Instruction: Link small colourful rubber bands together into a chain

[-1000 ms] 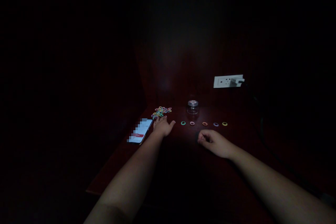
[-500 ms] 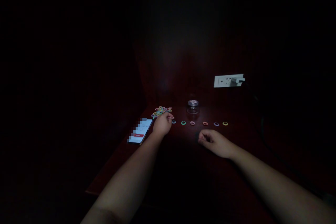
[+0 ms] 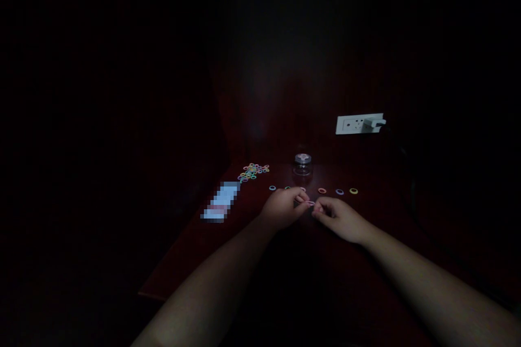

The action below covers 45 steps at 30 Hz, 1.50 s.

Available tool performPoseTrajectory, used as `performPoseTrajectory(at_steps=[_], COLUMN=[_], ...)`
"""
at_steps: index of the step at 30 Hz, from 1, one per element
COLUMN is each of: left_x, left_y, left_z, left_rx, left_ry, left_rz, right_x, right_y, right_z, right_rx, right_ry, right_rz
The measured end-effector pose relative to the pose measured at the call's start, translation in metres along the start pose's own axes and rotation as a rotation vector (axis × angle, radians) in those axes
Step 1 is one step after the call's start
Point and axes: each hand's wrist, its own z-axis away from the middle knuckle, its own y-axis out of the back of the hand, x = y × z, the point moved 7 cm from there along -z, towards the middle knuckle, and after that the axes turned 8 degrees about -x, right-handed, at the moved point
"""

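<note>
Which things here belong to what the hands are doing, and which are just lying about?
Seem to belong:
Pink band, between left hand and right hand
Row of bands
Pile of bands

Seem just there:
Phone, screen blurred
Socket and plug
Jar, untouched, though it may belong

I find no legible text, label, brand, number or sign anywhere in my head view.

Dark red table [image 3: 260,244]; on it phone [image 3: 222,202], ring pile [image 3: 252,172], ring row [image 3: 322,191], lidded jar [image 3: 302,167].
</note>
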Motion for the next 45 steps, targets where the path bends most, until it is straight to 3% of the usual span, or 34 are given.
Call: performPoseTrajectory(at_steps=[4, 13, 27, 32, 45], left_x=[0.006, 0.002, 0.007, 0.008, 0.008], left_y=[-0.009, -0.011, -0.008, -0.003, -0.007], left_z=[0.000, 0.002, 0.005, 0.004, 0.004], left_rx=[-0.084, -0.114, -0.080, -0.001, -0.037], left_ry=[-0.031, -0.048, -0.062, -0.074, -0.090], left_rz=[-0.003, 0.043, 0.024, 0.028, 0.105], right_x=[0.002, -0.002, -0.004, -0.004, -0.011], right_y=[0.001, 0.002, 0.005, 0.003, 0.001], right_z=[-0.001, 0.000, 0.001, 0.001, 0.003], right_rx=[0.017, 0.037, 0.059, 0.040, 0.007], right_ry=[0.018, 0.043, 0.060, 0.069, 0.115], right_rz=[-0.032, -0.088, -0.057, -0.077, -0.144])
